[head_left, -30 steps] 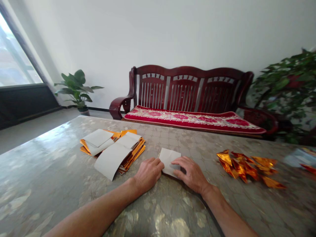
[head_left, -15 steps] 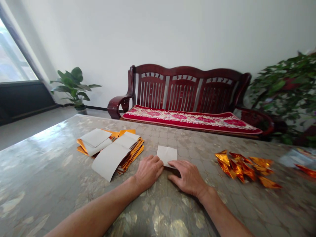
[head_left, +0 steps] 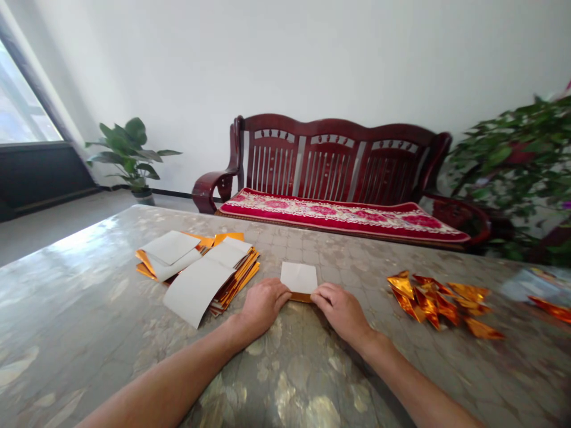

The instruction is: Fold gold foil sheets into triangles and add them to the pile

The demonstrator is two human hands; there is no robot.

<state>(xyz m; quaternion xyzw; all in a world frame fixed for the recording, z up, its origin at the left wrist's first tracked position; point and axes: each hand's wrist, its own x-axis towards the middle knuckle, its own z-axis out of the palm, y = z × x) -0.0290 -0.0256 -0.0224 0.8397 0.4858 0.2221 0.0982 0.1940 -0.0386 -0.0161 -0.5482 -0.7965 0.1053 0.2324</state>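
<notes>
- Head view, hands: the left hand [head_left: 264,302] and the right hand [head_left: 341,306] face each other over the bench [head_left: 89,309], with a small paper sheet [head_left: 298,275] between them.
- The left hand's fingers are drawn together, clamped on the left end of the sheet's near edge.
- The right hand's fingers are likewise together, clamped on the right end of that same edge.
- The sheet lies pale side up near the middle of the bench; along its near edge a narrow gold strip [head_left: 300,298] shows, turned over onto the pale side and running from hand to hand.
- To the left of the left hand, near but apart from it, sits an uneven stack of paper [head_left: 191,290], pale faces mostly up, with orange-gold foil showing at the sides. One sheet at its near side curls down towards the bench.
- Well to the right of the right hand lies a loose cluster of folded foil pieces [head_left: 428,302], shiny and pointed.
- Farther right, a clear plastic bag [head_left: 530,284] lies near the picture's edge, blurred, with another foil piece [head_left: 551,309] at its near side.
- Behind the bench stands a dark red wooden settee [head_left: 332,157] with a patterned red runner [head_left: 334,211] along its seat.
</notes>
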